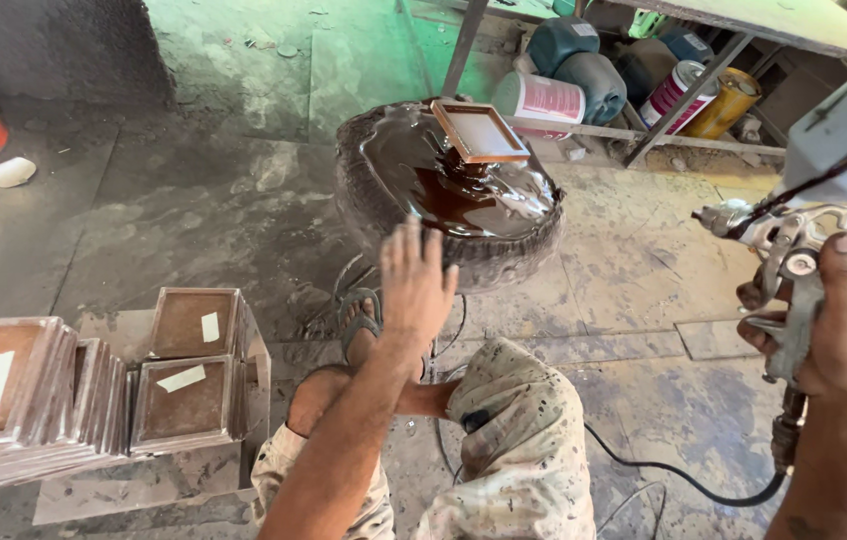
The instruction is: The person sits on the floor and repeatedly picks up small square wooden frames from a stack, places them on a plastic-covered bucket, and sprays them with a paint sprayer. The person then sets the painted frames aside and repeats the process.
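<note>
The left hand (416,285) is raised with its fingers (410,250) spread open, gripping nothing, their tips at the near edge of a round, paint-coated turntable (384,160). Just beyond the fingers, near the middle of that turntable, a small square tile (480,132) sits raised above a pool of glossy brown coating, apart from the hand. On the right, the right hand (839,330) has its fingers closed around the grip of a metal spray gun (789,265), nozzle pointing left toward the turntable. On the near left, stacks of square tiles (94,385) stand on the floor.
</note>
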